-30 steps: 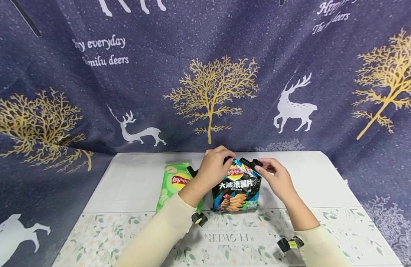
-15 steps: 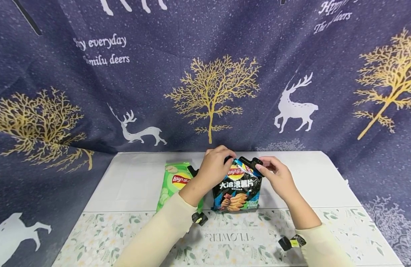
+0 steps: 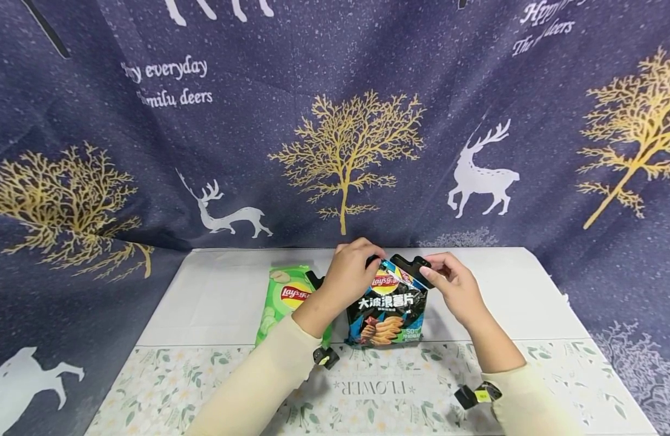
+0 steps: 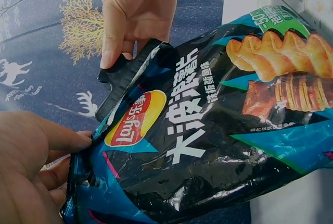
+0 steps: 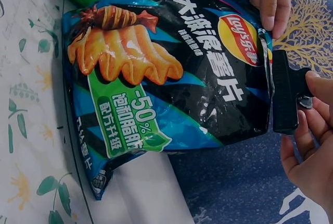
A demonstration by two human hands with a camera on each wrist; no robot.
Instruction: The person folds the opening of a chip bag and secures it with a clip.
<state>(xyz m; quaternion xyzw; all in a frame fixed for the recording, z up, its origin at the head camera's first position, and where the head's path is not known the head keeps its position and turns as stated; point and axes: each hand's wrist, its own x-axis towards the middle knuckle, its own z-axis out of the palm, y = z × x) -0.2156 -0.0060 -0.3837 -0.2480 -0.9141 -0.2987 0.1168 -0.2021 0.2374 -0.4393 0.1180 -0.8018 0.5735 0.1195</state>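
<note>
A black and blue Lay's chip bag (image 3: 390, 306) stands on the white table (image 3: 220, 297), and it fills the left wrist view (image 4: 208, 146) and the right wrist view (image 5: 166, 73). My left hand (image 3: 367, 257) grips the bag's top left corner; its fingers (image 4: 62, 140) curl round the foil edge. A long black clip (image 3: 410, 266) lies along the bag's top edge. My right hand (image 3: 430, 269) pinches the clip's right end (image 5: 286, 94) between thumb and fingers (image 5: 315, 125).
A green Lay's bag (image 3: 284, 297) lies just left of the black bag, partly under my left forearm. A floral mat (image 3: 378, 387) marked FLOWER covers the near table. A dark blue cloth with deer and gold trees (image 3: 345, 151) hangs behind.
My right hand has shifted slightly up and right on the clip's end. The bag and my left hand have stayed put.
</note>
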